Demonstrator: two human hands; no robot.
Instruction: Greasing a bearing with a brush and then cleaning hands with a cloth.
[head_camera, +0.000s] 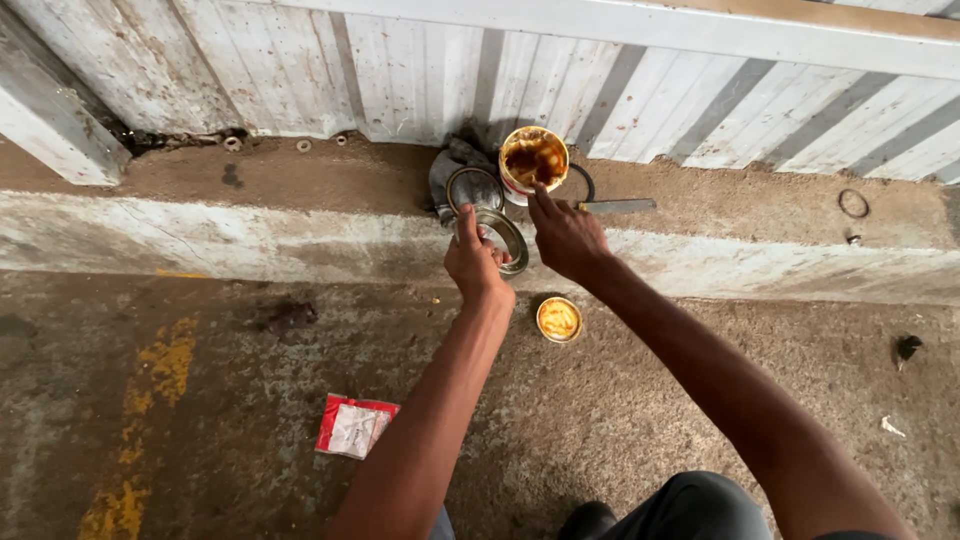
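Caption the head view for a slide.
Left hand holds a metal bearing ring while the right hand reaches to an open grease can on a concrete ledge.

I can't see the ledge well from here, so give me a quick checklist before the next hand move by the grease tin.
1. Left hand grips the metal ring: ok.
2. Right hand fingers at the open tin of brown grease: ok.
3. Tin stands upright on the ledge: ok.
4. Tin lid lies face up on the floor, clear of both arms: ok.
5. Second ring rests on the ledge beside the tin: ok.
6. Grease already on the held ring: cannot tell.
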